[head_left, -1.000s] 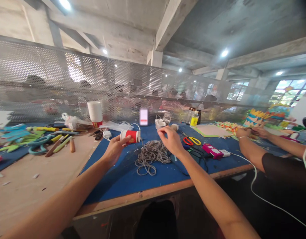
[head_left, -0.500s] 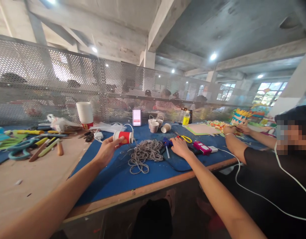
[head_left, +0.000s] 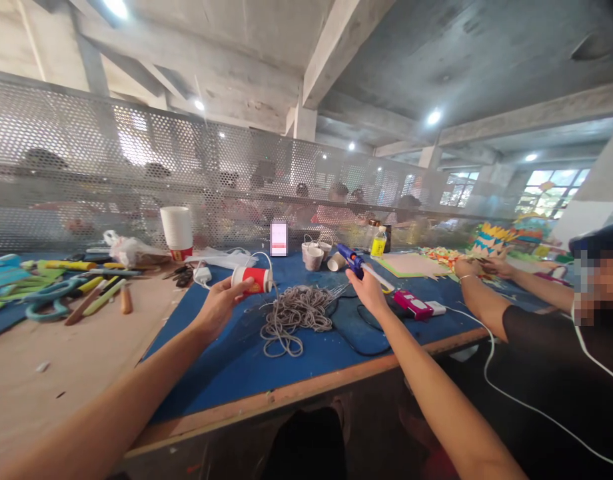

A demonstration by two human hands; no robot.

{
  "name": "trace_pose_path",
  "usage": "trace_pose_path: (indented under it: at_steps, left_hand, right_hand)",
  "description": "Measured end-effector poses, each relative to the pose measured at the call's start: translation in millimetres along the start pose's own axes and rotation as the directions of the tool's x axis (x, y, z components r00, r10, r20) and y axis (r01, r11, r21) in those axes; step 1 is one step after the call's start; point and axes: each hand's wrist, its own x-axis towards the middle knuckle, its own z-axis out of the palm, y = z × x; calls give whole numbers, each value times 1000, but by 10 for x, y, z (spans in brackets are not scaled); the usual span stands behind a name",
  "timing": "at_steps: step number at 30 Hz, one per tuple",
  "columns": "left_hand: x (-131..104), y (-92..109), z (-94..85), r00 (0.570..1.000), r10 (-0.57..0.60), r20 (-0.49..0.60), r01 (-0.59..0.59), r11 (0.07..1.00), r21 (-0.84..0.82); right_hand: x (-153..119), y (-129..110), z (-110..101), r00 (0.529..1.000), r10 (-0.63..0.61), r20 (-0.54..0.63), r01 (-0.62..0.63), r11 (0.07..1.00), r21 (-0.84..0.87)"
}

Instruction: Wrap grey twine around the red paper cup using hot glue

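Note:
My left hand [head_left: 219,303] is wrapped round a red and white paper cup [head_left: 258,280], held on its side above the blue table mat. Grey cord runs from the cup toward a loose heap of grey cord [head_left: 304,310] between my hands. My right hand [head_left: 366,290] grips a blue glue gun [head_left: 355,259] raised off the table, with a white glue stick showing at its rear. Below it a black cable [head_left: 344,331] loops over the mat. A pink and white box-like thing [head_left: 412,304] lies right of my right hand.
Several small cups [head_left: 314,257] stand behind the cord, one lying on its side. A stack of paper cups [head_left: 176,230], a phone [head_left: 279,239] and a yellow bottle [head_left: 379,243] line the back. Scissors [head_left: 51,299] and tools lie left. A co-worker's hands [head_left: 469,268] work at right.
My right hand has lifted the blue glue gun off the table, its nozzle now pointing up and away. My left hand still holds the cup in much the same place.

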Motion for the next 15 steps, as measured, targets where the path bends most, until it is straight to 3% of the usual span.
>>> trace_pose_path:
  at_steps: [3, 7, 10, 15]
  left_hand:
    - [-4, -7, 0, 1000, 14, 2, -14, 1000, 24]
    - [-2, -13, -7, 1000, 21, 2, -21, 999, 32]
    - [10, -16, -17, 999, 16, -29, -15, 999, 32]
    - [28, -24, -36, 998, 33, -57, -31, 999, 21]
  right_hand:
    - [44, -301, 113, 990, -52, 133, 6, 945, 328]
    - [28, -696, 353, 920, -178, 349, -51, 829, 557]
    - [-22, -834, 572, 890, -196, 411, -92, 807, 584]
    - [-167, -772, 779, 924, -154, 351, -39, 874, 485]
